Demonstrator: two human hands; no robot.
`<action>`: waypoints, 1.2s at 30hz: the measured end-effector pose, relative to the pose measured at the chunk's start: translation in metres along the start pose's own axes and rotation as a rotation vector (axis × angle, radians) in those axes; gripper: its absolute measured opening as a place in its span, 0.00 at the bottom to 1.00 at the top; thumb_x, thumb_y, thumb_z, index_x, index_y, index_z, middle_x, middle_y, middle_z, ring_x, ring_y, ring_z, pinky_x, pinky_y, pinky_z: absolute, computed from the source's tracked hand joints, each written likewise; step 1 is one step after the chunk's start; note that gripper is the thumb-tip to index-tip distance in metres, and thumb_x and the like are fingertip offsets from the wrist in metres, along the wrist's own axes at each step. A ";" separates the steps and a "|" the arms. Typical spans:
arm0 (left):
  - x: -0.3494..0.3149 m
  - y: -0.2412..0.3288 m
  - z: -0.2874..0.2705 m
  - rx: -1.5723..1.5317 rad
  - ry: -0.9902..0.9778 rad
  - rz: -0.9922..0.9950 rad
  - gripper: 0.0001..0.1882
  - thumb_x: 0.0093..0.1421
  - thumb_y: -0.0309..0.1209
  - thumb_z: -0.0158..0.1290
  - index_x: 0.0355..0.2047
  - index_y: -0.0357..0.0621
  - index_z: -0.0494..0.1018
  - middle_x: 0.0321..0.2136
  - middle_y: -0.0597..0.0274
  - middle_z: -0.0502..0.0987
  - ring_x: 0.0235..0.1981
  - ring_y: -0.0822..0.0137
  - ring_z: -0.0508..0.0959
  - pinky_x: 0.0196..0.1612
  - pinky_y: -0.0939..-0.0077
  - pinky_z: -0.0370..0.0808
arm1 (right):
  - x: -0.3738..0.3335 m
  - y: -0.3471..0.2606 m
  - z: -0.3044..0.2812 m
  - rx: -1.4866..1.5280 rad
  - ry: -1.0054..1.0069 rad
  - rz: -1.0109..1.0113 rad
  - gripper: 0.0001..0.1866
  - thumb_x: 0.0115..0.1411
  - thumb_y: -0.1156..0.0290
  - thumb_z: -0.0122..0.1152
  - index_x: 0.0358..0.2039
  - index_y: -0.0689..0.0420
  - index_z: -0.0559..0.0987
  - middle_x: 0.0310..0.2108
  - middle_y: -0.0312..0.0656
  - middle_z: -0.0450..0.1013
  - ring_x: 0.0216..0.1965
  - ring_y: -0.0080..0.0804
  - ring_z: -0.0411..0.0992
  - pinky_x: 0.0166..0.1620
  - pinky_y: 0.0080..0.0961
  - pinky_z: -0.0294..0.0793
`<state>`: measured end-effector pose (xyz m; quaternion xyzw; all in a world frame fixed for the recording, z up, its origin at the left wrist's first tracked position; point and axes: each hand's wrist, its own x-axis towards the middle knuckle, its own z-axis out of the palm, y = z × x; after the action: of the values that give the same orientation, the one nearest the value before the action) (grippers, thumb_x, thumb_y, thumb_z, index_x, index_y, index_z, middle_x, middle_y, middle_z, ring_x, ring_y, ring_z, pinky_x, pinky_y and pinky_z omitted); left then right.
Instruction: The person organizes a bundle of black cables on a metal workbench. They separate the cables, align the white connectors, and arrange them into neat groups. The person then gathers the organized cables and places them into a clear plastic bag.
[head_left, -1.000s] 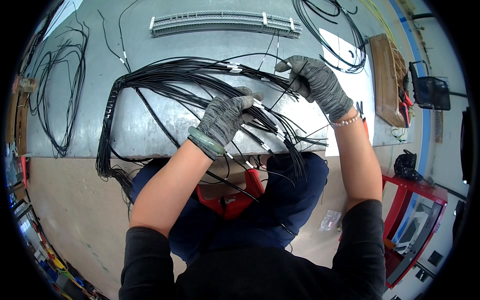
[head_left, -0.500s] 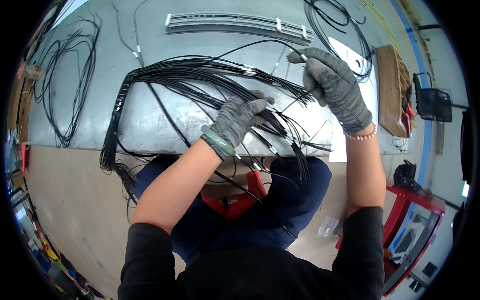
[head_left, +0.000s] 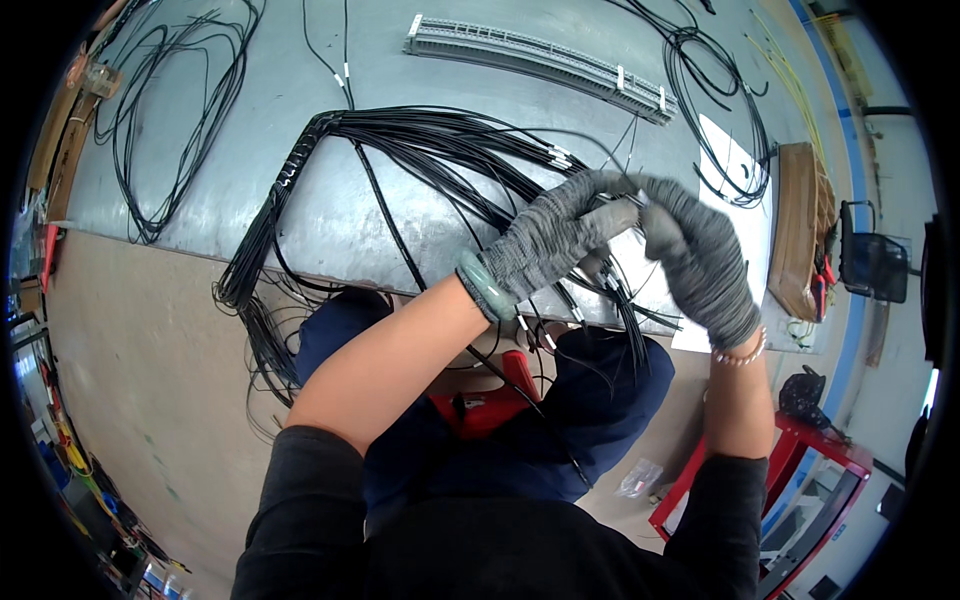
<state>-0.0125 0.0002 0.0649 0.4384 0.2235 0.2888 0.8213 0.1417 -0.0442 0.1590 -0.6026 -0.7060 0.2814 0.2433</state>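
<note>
A bundle of thin black wires fans across the metal table from a wrapped bend, many ends tagged with white labels. Both my hands wear grey knit gloves and meet above the bundle's right end. My right hand is closed on the end of a single black wire, near a white label. Thumb and forefinger of my left hand pinch at that same end from the left. The gloves partly hide the wire tip. Below them, more labelled wire ends hang over the table's front edge.
A long grey slotted rail lies at the back. Coiled black cables rest at left and far right. White paper and a wooden tray sit at right. A red-framed cart stands beyond.
My left hand has left the bundle and moved up and right to meet my right hand at the single wire's end. The whole view has shifted, so the table appears turned.
</note>
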 end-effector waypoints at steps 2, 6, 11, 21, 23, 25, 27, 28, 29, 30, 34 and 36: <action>0.003 0.004 0.008 -0.121 0.073 0.015 0.19 0.57 0.41 0.51 0.44 0.43 0.71 0.25 0.69 0.71 0.26 0.79 0.70 0.30 0.86 0.69 | -0.013 0.000 0.013 -0.095 0.057 0.006 0.14 0.58 0.70 0.52 0.43 0.63 0.74 0.24 0.51 0.73 0.22 0.39 0.73 0.29 0.24 0.72; 0.001 0.017 0.009 -0.138 0.076 -0.104 0.16 0.57 0.42 0.50 0.38 0.44 0.74 0.26 0.70 0.70 0.27 0.81 0.69 0.30 0.86 0.69 | -0.030 -0.010 0.020 -0.027 0.126 0.251 0.10 0.59 0.71 0.51 0.39 0.62 0.74 0.20 0.43 0.71 0.21 0.27 0.71 0.27 0.22 0.70; -0.003 0.004 0.017 -0.233 -0.127 -0.081 0.15 0.56 0.41 0.52 0.38 0.44 0.72 0.27 0.69 0.72 0.26 0.81 0.70 0.29 0.88 0.70 | -0.054 0.002 0.012 0.080 0.058 0.332 0.17 0.64 0.58 0.44 0.33 0.59 0.74 0.16 0.32 0.66 0.18 0.16 0.61 0.22 0.15 0.61; 0.002 0.001 0.007 -0.465 0.015 -0.157 0.13 0.56 0.40 0.53 0.31 0.41 0.73 0.18 0.71 0.69 0.17 0.79 0.70 0.21 0.90 0.68 | -0.052 -0.016 0.023 -0.024 0.096 0.287 0.14 0.63 0.65 0.45 0.29 0.62 0.74 0.16 0.39 0.70 0.18 0.24 0.70 0.24 0.21 0.68; 0.008 -0.004 -0.003 -0.632 0.103 -0.135 0.12 0.57 0.36 0.51 0.28 0.39 0.71 0.16 0.70 0.70 0.15 0.80 0.70 0.18 0.90 0.68 | -0.055 -0.021 0.020 0.041 0.037 0.312 0.13 0.62 0.67 0.46 0.30 0.62 0.75 0.16 0.39 0.70 0.18 0.25 0.70 0.24 0.21 0.69; 0.016 -0.007 -0.023 -0.714 0.183 -0.140 0.09 0.58 0.33 0.51 0.29 0.39 0.71 0.19 0.69 0.72 0.15 0.80 0.70 0.18 0.90 0.69 | -0.063 -0.022 0.017 0.067 -0.032 0.299 0.12 0.61 0.67 0.48 0.30 0.62 0.75 0.16 0.39 0.70 0.18 0.26 0.70 0.25 0.21 0.69; 0.018 -0.010 -0.046 -0.862 0.278 -0.039 0.08 0.60 0.31 0.49 0.32 0.38 0.70 0.24 0.68 0.72 0.17 0.80 0.72 0.19 0.91 0.72 | -0.067 -0.020 0.014 0.058 -0.116 0.230 0.11 0.59 0.68 0.50 0.30 0.62 0.76 0.17 0.39 0.70 0.19 0.26 0.71 0.26 0.21 0.70; 0.020 -0.017 -0.057 -0.864 0.287 0.000 0.08 0.61 0.31 0.48 0.32 0.38 0.70 0.23 0.68 0.72 0.17 0.79 0.72 0.20 0.90 0.72 | -0.065 -0.020 0.010 -0.008 -0.209 0.223 0.09 0.58 0.69 0.51 0.31 0.62 0.76 0.19 0.42 0.72 0.22 0.31 0.73 0.29 0.23 0.71; 0.020 -0.024 -0.067 -0.866 0.297 0.040 0.09 0.61 0.32 0.47 0.32 0.37 0.69 0.22 0.68 0.71 0.17 0.79 0.72 0.20 0.90 0.73 | -0.062 -0.011 0.007 -0.026 -0.242 0.183 0.10 0.58 0.68 0.52 0.31 0.61 0.76 0.21 0.42 0.72 0.23 0.32 0.73 0.30 0.23 0.71; 0.016 -0.025 -0.073 -0.770 0.212 0.040 0.10 0.62 0.33 0.45 0.32 0.37 0.69 0.20 0.68 0.70 0.17 0.79 0.72 0.21 0.88 0.74 | -0.058 0.001 0.006 -0.045 -0.267 0.148 0.10 0.58 0.68 0.52 0.32 0.61 0.76 0.22 0.43 0.73 0.25 0.33 0.74 0.32 0.24 0.72; 0.004 -0.025 -0.071 -0.780 0.310 -0.057 0.08 0.61 0.30 0.47 0.35 0.38 0.70 0.27 0.62 0.76 0.22 0.75 0.76 0.23 0.87 0.76 | -0.011 0.033 0.004 0.065 -0.028 0.003 0.10 0.58 0.71 0.53 0.39 0.61 0.75 0.33 0.45 0.75 0.35 0.34 0.74 0.40 0.25 0.72; -0.004 -0.027 -0.078 -0.793 0.267 -0.046 0.07 0.61 0.29 0.47 0.35 0.39 0.70 0.29 0.62 0.75 0.23 0.75 0.77 0.25 0.85 0.76 | 0.037 0.028 0.018 -0.125 0.013 -0.078 0.10 0.57 0.74 0.54 0.40 0.60 0.74 0.35 0.44 0.74 0.36 0.31 0.74 0.39 0.23 0.74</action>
<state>-0.0566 0.0315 0.0020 0.0420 0.2093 0.3886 0.8963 0.1439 -0.0060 0.1268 -0.5905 -0.7436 0.2231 0.2203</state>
